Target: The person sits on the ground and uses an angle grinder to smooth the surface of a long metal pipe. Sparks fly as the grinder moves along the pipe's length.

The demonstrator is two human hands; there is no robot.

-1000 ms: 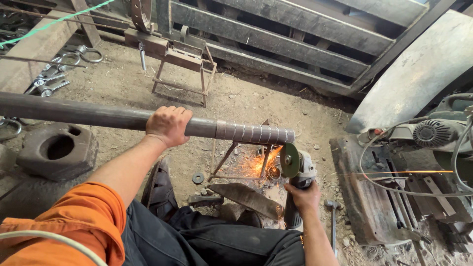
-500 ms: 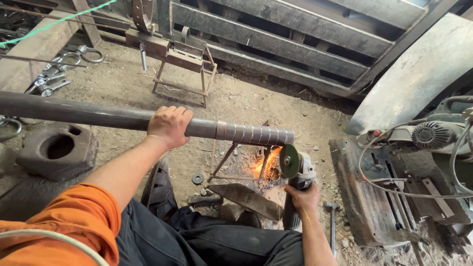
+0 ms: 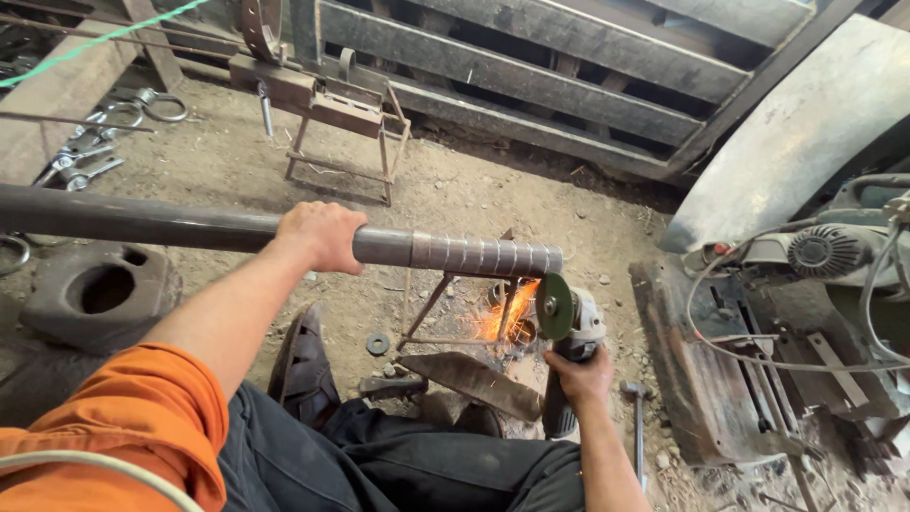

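One head-worn camera looks steeply down, close over the person's lap, onto the dirt floor (image 3: 474,199).

metal workshop | dirt floor (image 3: 493,204) | angle grinder (image 3: 569,327) sparks | welded steel stand (image 3: 346,118) | scattered clamps (image 3: 90,152)

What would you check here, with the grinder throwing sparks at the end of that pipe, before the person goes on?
1. Left hand wrapped over the pipe: ok.
2. Right hand gripping the grinder body: ok.
3. Pipe end resting on the small metal stand: ok.
4. Gloves: not ok, both hands bare.
5. Sparks falling close to the person's leg: not ok.
6. Eye protection: cannot tell.
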